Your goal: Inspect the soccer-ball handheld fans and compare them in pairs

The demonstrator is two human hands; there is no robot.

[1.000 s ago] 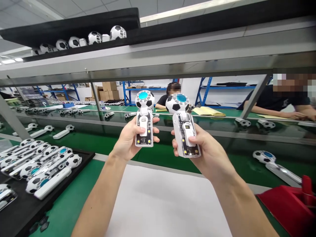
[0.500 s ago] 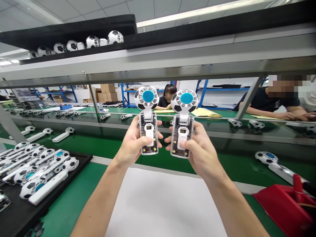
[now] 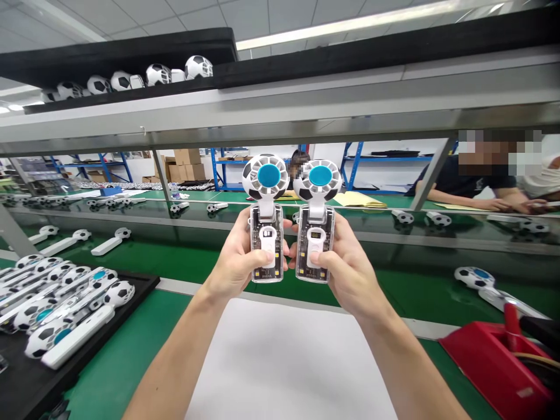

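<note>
Upright in my left hand is a handheld fan with a football-patterned head, a blue round centre and a clear body showing the circuit board. My left thumb rests on the white button panel at its front. A matching handheld fan stands upright in my right hand, with the thumb on its button panel. The two fans are side by side with a narrow gap, above a white sheet. Each has a small display window; what it reads is too small to tell. My other fingers are mostly hidden behind the fans.
A black foam tray with several fans lies at left. More fans lie along the green conveyor belt. A red bin stands at right. A shelf with football heads crosses overhead. Co-workers sit across the line.
The two fans have come closer together; the right one has shifted left and the left one slightly right. Both hands keep their hold. The view has turned slightly.
</note>
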